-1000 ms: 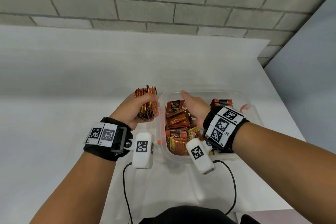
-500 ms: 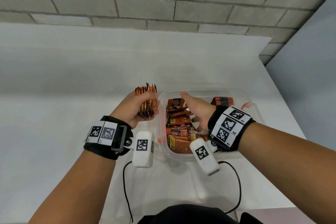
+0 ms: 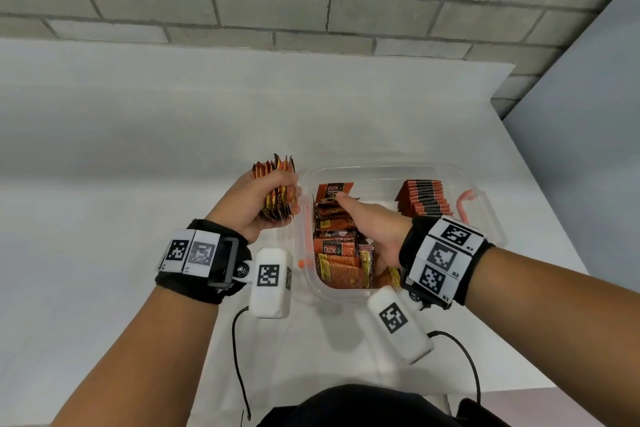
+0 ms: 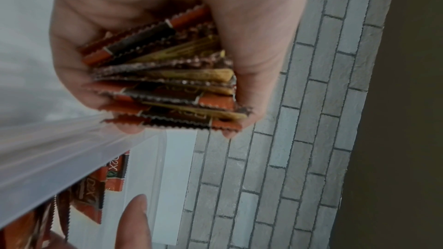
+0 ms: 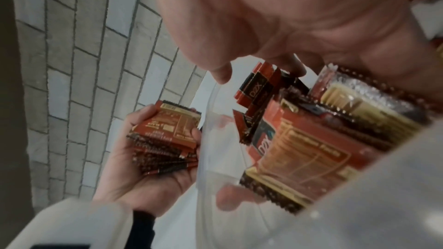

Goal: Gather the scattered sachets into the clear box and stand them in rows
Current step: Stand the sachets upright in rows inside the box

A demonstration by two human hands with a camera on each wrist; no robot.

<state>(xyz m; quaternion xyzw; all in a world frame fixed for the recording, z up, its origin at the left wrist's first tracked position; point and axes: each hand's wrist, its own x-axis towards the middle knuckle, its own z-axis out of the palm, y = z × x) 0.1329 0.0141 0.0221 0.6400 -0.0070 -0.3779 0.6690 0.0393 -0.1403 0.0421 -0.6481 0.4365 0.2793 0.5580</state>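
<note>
Left hand [image 3: 258, 199] grips an orange-brown sachet stack [image 3: 277, 189]; right hand's [image 3: 372, 230] grasp in clear box [image 3: 485, 198] unclear.

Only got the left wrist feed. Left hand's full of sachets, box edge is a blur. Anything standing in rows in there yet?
Observer: Yes. One tidy row of sachets stands on the right side of the clear box.
Operator: Where's the right hand?
Observer: The right hand is inside the box, over a loose pile on the left side. Its thumb touches an upright sachet. I can't tell whether it grips anything.
Operator: Is the left hand's stack over the box?
Observer: No. The left hand holds the stack outside, just left of the box wall.
</note>
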